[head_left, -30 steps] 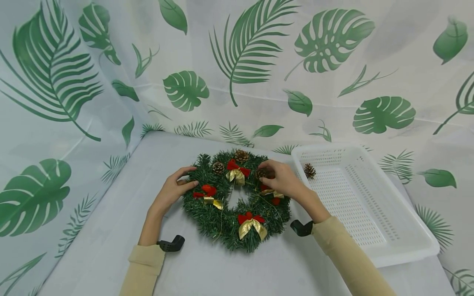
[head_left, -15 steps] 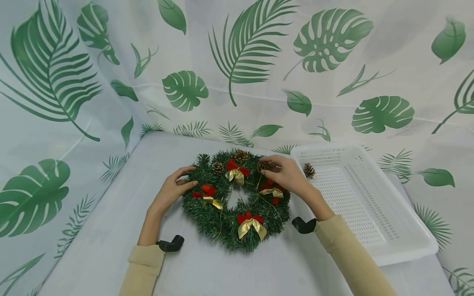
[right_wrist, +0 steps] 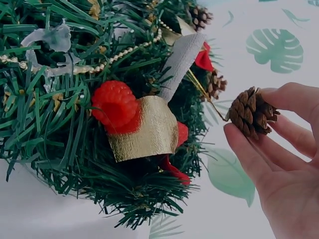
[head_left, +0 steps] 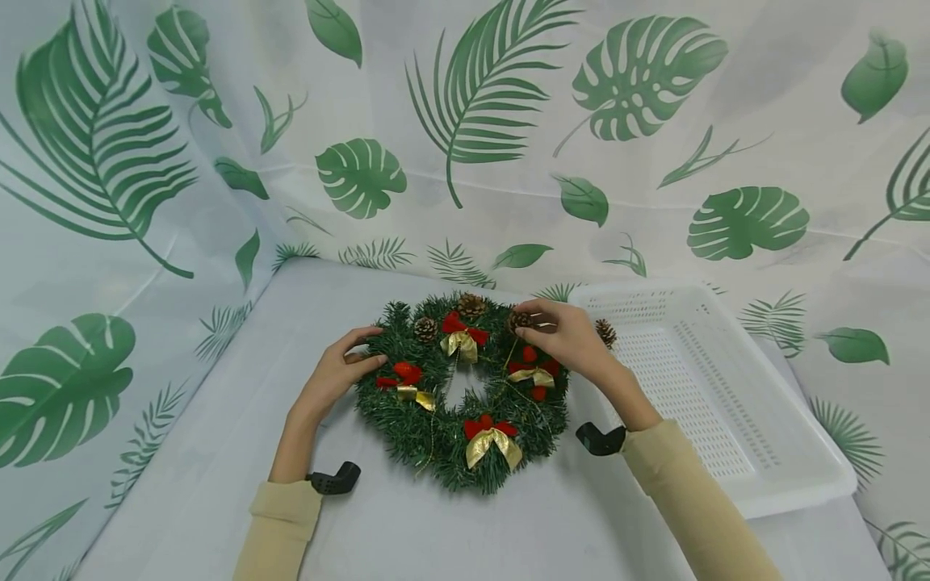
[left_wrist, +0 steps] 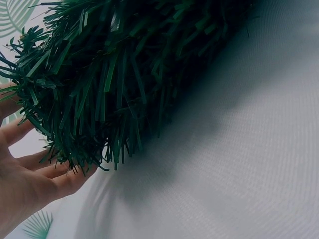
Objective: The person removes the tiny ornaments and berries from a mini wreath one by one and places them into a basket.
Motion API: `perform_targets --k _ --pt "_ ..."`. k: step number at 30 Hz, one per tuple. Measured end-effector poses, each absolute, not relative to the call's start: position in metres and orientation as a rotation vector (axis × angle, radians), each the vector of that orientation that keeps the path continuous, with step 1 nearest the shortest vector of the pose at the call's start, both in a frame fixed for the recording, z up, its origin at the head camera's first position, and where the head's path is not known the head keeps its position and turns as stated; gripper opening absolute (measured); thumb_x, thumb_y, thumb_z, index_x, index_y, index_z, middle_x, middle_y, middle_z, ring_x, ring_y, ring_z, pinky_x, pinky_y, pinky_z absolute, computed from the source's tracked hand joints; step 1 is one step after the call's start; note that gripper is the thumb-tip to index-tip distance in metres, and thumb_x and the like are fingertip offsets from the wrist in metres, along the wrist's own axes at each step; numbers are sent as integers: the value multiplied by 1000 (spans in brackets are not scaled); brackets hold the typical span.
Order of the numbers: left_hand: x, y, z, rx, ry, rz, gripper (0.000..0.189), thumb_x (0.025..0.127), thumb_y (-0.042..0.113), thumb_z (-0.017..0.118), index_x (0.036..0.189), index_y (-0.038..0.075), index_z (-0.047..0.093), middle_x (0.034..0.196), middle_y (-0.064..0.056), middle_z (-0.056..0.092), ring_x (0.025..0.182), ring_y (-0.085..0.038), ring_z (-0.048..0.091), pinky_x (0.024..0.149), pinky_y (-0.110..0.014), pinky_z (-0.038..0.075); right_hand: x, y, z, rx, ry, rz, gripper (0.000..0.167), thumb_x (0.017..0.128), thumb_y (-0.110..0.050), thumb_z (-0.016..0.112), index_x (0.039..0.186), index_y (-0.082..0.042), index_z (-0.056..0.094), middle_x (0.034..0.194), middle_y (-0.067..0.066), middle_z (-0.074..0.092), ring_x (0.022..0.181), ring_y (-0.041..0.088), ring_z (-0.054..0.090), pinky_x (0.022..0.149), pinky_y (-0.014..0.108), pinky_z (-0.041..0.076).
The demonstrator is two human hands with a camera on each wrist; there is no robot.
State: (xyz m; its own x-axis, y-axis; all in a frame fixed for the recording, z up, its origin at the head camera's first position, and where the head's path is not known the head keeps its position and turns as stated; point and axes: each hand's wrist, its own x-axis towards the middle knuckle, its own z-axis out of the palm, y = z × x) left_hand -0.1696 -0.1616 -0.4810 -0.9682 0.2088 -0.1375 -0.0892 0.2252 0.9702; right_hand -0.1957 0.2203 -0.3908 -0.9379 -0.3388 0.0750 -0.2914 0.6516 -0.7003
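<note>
A green tinsel wreath (head_left: 407, 424) with red and gold bows lies on the white table. My left hand (head_left: 340, 373) grips its left edge; in the left wrist view, fingers (left_wrist: 65, 184) reach against the underside of the strands. Between thumb and fingers my right hand (head_left: 570, 337) pinches a brown pinecone (right_wrist: 251, 113), held off the wreath's upper right side. A thin gold cord (right_wrist: 207, 94) runs taut from the cone to the wreath. Two other pinecones sit at the wreath's top, one of them (head_left: 425, 329) left of the top bow (head_left: 461, 343).
To the right stands a white perforated plastic basket (head_left: 770, 484). Another pinecone (head_left: 605, 332) shows at its left end, partly behind the right hand. A leaf-print curtain (head_left: 494, 218) closes off the back and left. Black wrist cameras sit at both cuffs.
The right hand has lifted the pinecone slightly up and right from the wreath, drawing its cord out and uncovering the right-hand bow. The left hand stays in place.
</note>
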Motion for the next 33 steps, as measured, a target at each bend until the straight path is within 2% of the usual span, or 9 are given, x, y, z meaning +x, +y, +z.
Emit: perform_targets --k 18,26,30,33 --pt "-170 -162 -481 116 2257 1819 58 99 34 71 153 25 49 170 -12 23 150 -47 32 115 -65 36 -200 240 -379 -510 2842 -1207 35 98 -17 73 131 -6 68 127 19 70 113 38 71 92 48 59" --pt "-169 -161 -481 113 2253 1822 59 99 34 71 153 25 49 170 -12 23 151 -47 32 115 -65 35 -199 254 -373 -465 2865 -1207 36 98 -19 73 131 -6 67 127 19 69 114 38 71 92 49 59" --pt "-170 -161 -481 109 2254 1818 59 99 34 71 153 25 49 170 -12 22 151 -47 31 116 -65 35 -198 263 -371 -433 2873 -1210 36 99 -20 73 131 -6 67 128 19 68 115 39 70 93 48 59" --pt "-170 -162 -481 108 2257 1821 59 99 34 71 153 25 49 169 -12 23 151 -47 32 115 -65 36 -198 270 -370 -402 2892 -1190 37 100 -24 71 133 -7 67 130 19 68 117 39 69 86 42 61"
